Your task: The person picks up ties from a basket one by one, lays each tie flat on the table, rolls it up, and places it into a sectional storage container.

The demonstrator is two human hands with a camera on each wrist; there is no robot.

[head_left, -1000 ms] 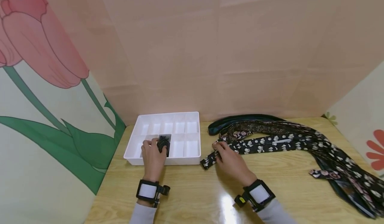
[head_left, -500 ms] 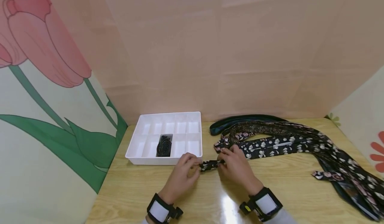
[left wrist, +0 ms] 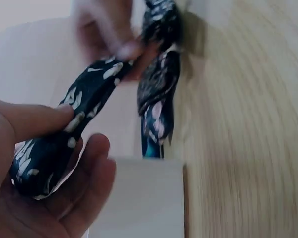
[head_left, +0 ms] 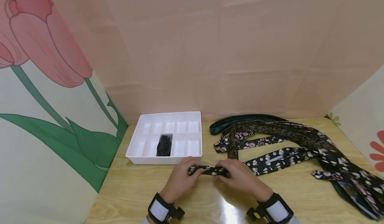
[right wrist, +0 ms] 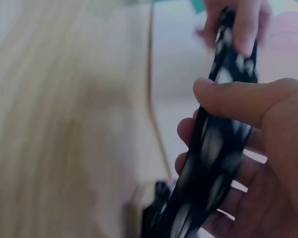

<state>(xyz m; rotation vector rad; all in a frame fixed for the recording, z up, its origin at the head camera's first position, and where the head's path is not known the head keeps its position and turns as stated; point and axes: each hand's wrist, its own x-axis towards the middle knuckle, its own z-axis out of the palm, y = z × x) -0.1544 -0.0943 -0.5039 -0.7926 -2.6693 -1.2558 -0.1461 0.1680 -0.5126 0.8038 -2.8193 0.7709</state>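
Note:
Between my hands, in front of the tray, stretches a black necktie with white flowers. My left hand pinches its end between thumb and fingers; in the left wrist view the tie end lies folded across the fingers. A short way along, my right hand holds the same tie, thumb on top, as the right wrist view shows. From there the tie's wider part runs right into a pile. One compartment of the white divided tray holds a rolled dark tie.
Several more ties lie in a loose pile to the right: a brown-patterned tie, a dark green tie and a pink-flowered tie. They overlap on the wooden table. A plain tan backdrop stands behind.
My left hand has left the rolled tie in the tray and moved right to grip the flowered tie's end. My right hand has drawn that tie towards me, away from the pile.

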